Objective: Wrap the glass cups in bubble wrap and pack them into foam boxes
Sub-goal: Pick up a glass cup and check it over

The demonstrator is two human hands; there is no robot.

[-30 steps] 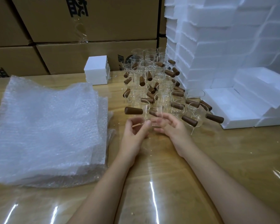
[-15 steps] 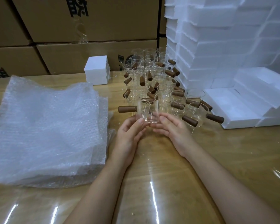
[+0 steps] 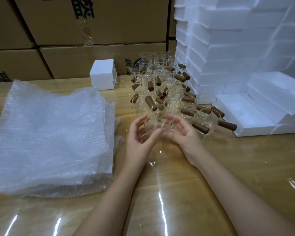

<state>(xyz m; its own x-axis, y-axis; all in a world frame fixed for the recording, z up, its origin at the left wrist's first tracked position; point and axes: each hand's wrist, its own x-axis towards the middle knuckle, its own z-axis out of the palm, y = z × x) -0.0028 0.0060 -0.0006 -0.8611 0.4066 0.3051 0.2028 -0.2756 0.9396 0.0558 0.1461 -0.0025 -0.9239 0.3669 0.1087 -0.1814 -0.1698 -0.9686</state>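
The left hand (image 3: 138, 135) and right hand (image 3: 184, 132) cradle one tilted glass cup (image 3: 156, 122); it should land gently, centred on the bubble wrap (image 3: 54, 133).

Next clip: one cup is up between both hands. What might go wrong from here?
The glass cup, held above the hard table between the left hand and right hand, is not yet wrapped; a slip would likely break it. It also hangs close to the crowded cups behind; turning it might knock it into them.
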